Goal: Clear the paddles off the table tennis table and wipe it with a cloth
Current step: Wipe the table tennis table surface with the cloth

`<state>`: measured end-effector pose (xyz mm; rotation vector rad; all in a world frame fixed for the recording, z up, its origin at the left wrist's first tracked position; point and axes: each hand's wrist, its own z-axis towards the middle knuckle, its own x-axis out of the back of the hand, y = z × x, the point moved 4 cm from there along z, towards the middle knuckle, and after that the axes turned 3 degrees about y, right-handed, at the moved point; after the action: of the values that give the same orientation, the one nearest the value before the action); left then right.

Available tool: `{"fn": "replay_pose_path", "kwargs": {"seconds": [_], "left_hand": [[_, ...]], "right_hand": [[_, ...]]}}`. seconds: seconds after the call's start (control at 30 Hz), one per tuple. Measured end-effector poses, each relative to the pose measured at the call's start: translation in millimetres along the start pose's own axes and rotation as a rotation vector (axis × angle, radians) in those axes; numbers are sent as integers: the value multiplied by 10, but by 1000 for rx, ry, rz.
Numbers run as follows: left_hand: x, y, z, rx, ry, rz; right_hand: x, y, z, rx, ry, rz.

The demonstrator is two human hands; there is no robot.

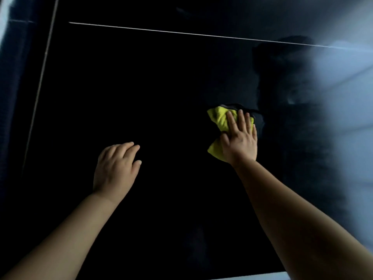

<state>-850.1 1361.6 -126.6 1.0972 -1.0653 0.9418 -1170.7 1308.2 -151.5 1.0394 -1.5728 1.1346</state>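
Cloth (219,118): bright yellow, crumpled, bunched into folds, lying on the dark bench (141,87) right of centre. Bench surface near black, glossy, with thin white lines (161,31) at the far side and left edge; pale glare to the right. Right hand (240,142): palm down on the cloth, fingers (243,122) straight and together, pressing it flat against the bench, forearm extended. Left hand (116,168): apart from the cloth, fingers loosely bent, released, grasping nothing.

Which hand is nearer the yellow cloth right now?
Right. The right hand lies flat on the yellow cloth, fingers straight, pressing it to the table. The left hand rests apart on the bare surface, off to the cloth's left.
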Motion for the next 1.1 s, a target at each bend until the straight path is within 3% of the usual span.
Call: {"fn": "replay_pose_path", "kwargs": {"seconds": [0.2, 0.43, 0.93, 1.1], "left_hand": [[-189, -124, 204, -119, 25, -3], [-264, -230, 226, -136, 61, -50], [-342, -381, 211, -129, 49, -84], [-332, -394, 212, -133, 8, -73]], "right_hand": [[252, 768, 135, -271, 34, 26], [87, 115, 305, -492, 48, 50], [-738, -3387, 593, 424, -77, -44], [-859, -3911, 520, 758, -177, -133]]}}
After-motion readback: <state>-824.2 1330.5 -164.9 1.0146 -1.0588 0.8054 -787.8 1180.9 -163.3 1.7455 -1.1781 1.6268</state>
